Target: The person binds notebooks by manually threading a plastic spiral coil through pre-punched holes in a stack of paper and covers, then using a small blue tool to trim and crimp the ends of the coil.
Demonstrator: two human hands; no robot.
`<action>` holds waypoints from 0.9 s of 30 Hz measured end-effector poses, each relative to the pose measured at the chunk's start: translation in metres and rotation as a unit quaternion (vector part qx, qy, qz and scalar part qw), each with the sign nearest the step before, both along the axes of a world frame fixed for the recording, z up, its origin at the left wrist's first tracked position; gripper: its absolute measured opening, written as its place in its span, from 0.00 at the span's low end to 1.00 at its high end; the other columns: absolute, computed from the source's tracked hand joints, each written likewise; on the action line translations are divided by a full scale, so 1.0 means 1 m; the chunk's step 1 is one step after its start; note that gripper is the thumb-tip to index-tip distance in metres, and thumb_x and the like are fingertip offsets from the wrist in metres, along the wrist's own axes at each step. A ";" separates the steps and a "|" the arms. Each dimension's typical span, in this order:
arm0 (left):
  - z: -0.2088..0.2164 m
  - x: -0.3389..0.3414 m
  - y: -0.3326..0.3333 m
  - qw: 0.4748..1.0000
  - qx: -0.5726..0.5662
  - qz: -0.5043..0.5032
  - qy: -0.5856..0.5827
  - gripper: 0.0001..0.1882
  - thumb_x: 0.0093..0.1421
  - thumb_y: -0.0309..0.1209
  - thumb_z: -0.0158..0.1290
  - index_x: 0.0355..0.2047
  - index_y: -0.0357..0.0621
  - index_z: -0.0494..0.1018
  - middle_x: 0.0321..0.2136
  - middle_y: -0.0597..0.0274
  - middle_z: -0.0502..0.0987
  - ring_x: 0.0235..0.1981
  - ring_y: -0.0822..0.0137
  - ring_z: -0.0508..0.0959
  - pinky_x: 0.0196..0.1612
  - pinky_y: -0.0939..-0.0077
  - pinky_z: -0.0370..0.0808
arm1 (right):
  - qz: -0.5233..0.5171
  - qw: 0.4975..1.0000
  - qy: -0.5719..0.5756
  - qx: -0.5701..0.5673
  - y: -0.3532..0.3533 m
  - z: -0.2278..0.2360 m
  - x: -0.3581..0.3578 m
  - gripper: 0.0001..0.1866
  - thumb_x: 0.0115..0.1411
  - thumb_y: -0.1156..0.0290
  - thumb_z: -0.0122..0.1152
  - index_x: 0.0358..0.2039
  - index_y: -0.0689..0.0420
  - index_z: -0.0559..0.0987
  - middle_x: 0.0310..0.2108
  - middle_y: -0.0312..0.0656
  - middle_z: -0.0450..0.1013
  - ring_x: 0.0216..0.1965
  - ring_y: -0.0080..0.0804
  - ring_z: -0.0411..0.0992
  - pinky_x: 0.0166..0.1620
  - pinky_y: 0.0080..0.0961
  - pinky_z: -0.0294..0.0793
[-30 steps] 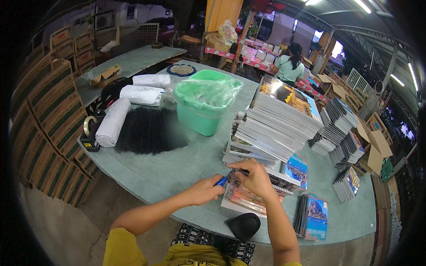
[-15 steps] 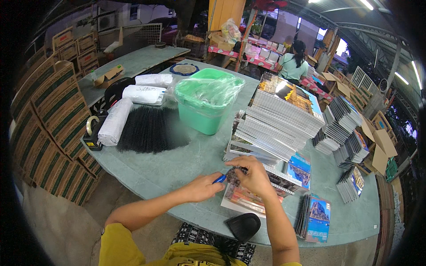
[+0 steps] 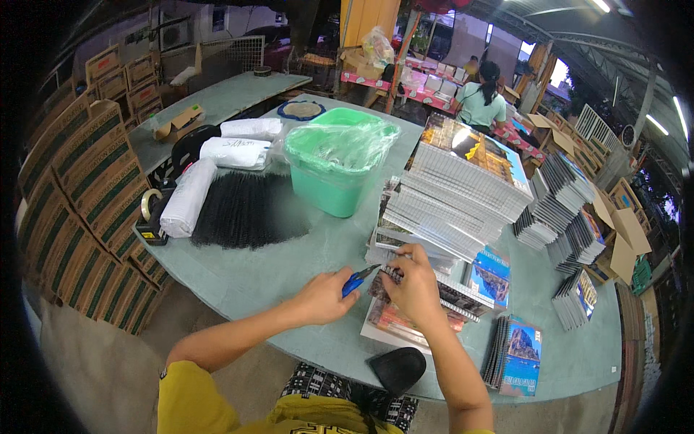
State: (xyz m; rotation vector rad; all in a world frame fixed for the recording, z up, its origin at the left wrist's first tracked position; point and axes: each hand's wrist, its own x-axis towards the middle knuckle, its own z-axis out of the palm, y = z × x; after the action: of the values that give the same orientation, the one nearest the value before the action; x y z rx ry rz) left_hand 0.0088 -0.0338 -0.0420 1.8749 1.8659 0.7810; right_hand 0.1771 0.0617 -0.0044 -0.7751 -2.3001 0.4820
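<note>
A green plastic tub (image 3: pixel 329 189) holds clear plastic film (image 3: pixel 358 143); the left hand (image 3: pixel 324 297) grips blue-handled pliers (image 3: pixel 353 281), their nose showing more than before; the right hand (image 3: pixel 414 281) pinches a black spiral coil (image 3: pixel 392 274) beside tall stacked books (image 3: pixel 455 206)

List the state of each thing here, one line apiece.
Left grip: closed on pliers
Pliers: held, tip near coil
Right grip: closed on coil
Bin: upright, plastic draped over top
White rolls: rolled up
Tall stack: books shut
Cartons: stacked
Right box: flaps open
Lights: lit
</note>
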 end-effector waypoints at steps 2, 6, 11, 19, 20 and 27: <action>0.000 -0.001 0.000 0.953 -0.157 -0.051 -0.255 0.15 0.59 0.37 0.47 0.41 0.39 0.67 0.29 0.54 0.77 0.25 0.55 0.78 0.28 0.62 0.72 | -0.011 1.000 0.011 0.014 0.001 -0.002 0.001 0.10 0.43 0.75 0.66 0.26 0.66 0.77 0.37 0.49 0.68 0.32 0.48 0.72 0.35 0.36 0.73; 0.016 0.002 0.006 0.874 -0.266 -0.064 -0.401 0.16 0.60 0.39 0.47 0.42 0.40 0.66 0.31 0.52 0.77 0.29 0.52 0.77 0.32 0.60 0.72 | -0.025 1.000 0.000 0.012 0.001 0.001 0.001 0.10 0.42 0.76 0.66 0.25 0.66 0.76 0.37 0.48 0.68 0.31 0.47 0.72 0.34 0.34 0.72; -0.008 0.001 -0.002 0.995 -0.067 -0.071 -0.036 0.18 0.60 0.39 0.48 0.43 0.40 0.65 0.28 0.56 0.75 0.29 0.57 0.75 0.32 0.65 0.71 | -0.008 0.999 0.007 0.043 -0.001 -0.007 -0.001 0.11 0.41 0.77 0.67 0.26 0.66 0.76 0.38 0.47 0.68 0.30 0.43 0.72 0.32 0.33 0.72; 0.020 0.006 0.021 0.924 0.058 0.030 -0.377 0.12 0.53 0.31 0.58 0.36 0.39 0.72 0.27 0.65 0.73 0.28 0.75 0.71 0.32 0.79 0.69 | 0.058 0.992 -0.013 0.114 -0.013 -0.009 0.004 0.10 0.42 0.77 0.63 0.28 0.62 0.76 0.38 0.47 0.70 0.37 0.45 0.71 0.40 0.34 0.73; 0.019 0.008 0.025 0.920 0.029 0.024 -0.390 0.12 0.53 0.31 0.58 0.35 0.40 0.72 0.27 0.64 0.74 0.28 0.75 0.71 0.33 0.77 0.70 | 0.059 0.991 -0.019 0.117 -0.017 -0.011 0.001 0.11 0.42 0.78 0.63 0.29 0.62 0.76 0.38 0.46 0.70 0.37 0.45 0.72 0.40 0.34 0.73; 0.033 -0.064 0.100 0.980 0.100 0.147 -0.089 0.10 0.57 0.35 0.53 0.32 0.42 0.73 0.23 0.60 0.76 0.25 0.72 0.73 0.31 0.73 0.70 | -0.075 0.976 -0.127 0.163 -0.025 -0.018 0.074 0.14 0.43 0.71 0.63 0.33 0.58 0.77 0.34 0.42 0.72 0.34 0.41 0.71 0.36 0.36 0.69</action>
State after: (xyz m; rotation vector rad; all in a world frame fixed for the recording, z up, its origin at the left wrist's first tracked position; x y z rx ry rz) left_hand -0.0549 0.0660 -0.0091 1.5928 2.0358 1.2327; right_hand 0.2511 0.0368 -0.0227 -0.8751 -2.4416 -0.0679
